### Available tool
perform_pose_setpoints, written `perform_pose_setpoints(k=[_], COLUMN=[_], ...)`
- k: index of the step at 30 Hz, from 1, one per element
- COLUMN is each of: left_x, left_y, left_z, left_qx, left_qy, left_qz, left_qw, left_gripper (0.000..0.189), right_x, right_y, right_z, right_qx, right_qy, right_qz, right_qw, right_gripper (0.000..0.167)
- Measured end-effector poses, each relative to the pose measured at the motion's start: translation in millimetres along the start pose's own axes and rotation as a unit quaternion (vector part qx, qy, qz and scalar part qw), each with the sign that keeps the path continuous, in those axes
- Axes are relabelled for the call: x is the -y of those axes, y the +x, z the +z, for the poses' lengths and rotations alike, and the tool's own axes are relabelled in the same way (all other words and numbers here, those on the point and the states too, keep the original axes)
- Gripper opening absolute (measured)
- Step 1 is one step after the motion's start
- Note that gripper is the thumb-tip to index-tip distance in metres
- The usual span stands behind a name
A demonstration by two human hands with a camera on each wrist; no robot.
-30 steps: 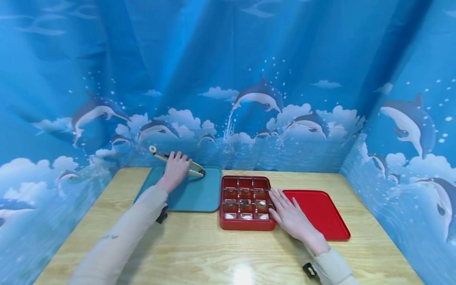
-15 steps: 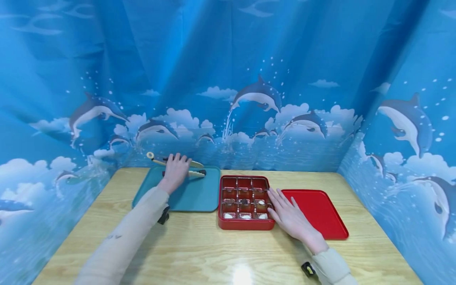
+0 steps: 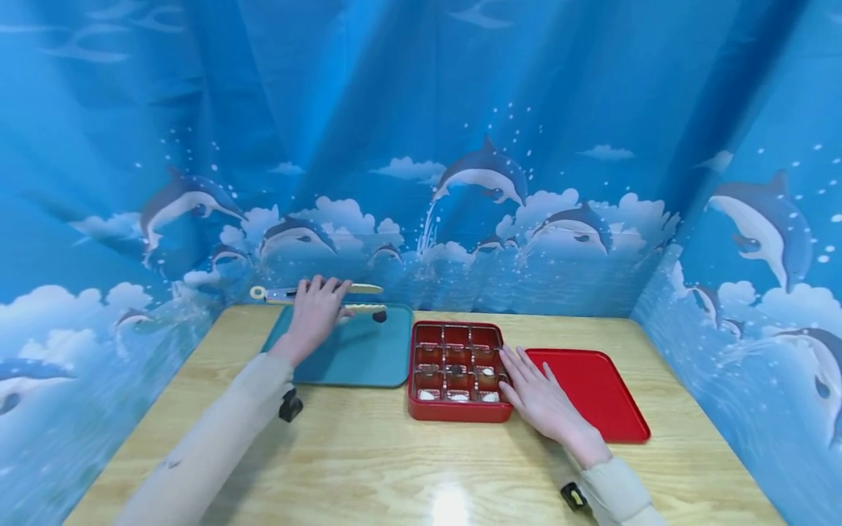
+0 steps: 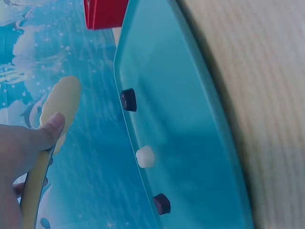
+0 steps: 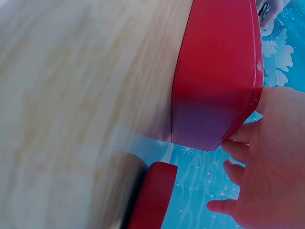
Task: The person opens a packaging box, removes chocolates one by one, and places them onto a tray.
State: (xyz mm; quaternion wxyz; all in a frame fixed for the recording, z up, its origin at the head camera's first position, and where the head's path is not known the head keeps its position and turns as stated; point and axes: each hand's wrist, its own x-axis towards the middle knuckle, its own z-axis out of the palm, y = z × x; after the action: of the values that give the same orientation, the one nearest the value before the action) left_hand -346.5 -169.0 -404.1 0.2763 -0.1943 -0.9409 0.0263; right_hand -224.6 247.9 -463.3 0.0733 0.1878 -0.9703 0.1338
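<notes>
My left hand (image 3: 314,315) grips a pair of food tongs (image 3: 365,289) with pale yellow, scalloped tips, spread apart above the back of the teal tray (image 3: 375,369). A dark chocolate (image 3: 379,316) lies on the tray just below the lower tip. In the left wrist view, two dark chocolates (image 4: 128,99) and a white one (image 4: 145,156) sit along the tray's far side, apart from the tongs. My right hand (image 3: 542,400) lies with straight fingers against the right rim of a red box (image 3: 459,413), divided into small clear compartments. White pieces (image 3: 427,395) fill its front row.
A flat red lid (image 3: 595,394) lies on the wooden table (image 3: 368,467) to the right of the box, partly behind my right hand. The second row from the front holds dark pieces (image 3: 457,370) and a white one. A blue dolphin-print curtain (image 3: 421,161) closes off the back and sides.
My left hand has lifted the tongs up and to the left, and their tips have spread. The dark chocolate stays on the tray. My right hand keeps its place at the box.
</notes>
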Motion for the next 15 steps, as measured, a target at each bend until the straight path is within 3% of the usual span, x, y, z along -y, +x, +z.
perform_pose_setpoints(k=[4, 9, 15], left_x=[-3.8, -9.1, -22.3], left_y=[-7.6, -13.8, -16.4], left_z=[-5.3, -13.7, -25.6], left_qx=[-0.011, -0.002, -0.002], left_qy=[0.000, -0.009, -0.018], left_qz=[0.000, 0.000, 0.021], left_qw=[0.9999, 1.0000, 0.9996], left_gripper=[0.057, 0.060, 0.058], right_x=[-0.7, -0.8, 1.5], right_y=[-0.3, -0.5, -0.4], right_z=[0.8, 1.2, -0.1], right_qx=[-0.009, -0.014, -0.011], right_qy=[0.006, 0.007, 0.010], right_qz=[-0.008, -0.010, -0.006], right_qw=[0.9999, 0.9998, 0.9999], right_gripper=[0.066, 0.065, 0.066])
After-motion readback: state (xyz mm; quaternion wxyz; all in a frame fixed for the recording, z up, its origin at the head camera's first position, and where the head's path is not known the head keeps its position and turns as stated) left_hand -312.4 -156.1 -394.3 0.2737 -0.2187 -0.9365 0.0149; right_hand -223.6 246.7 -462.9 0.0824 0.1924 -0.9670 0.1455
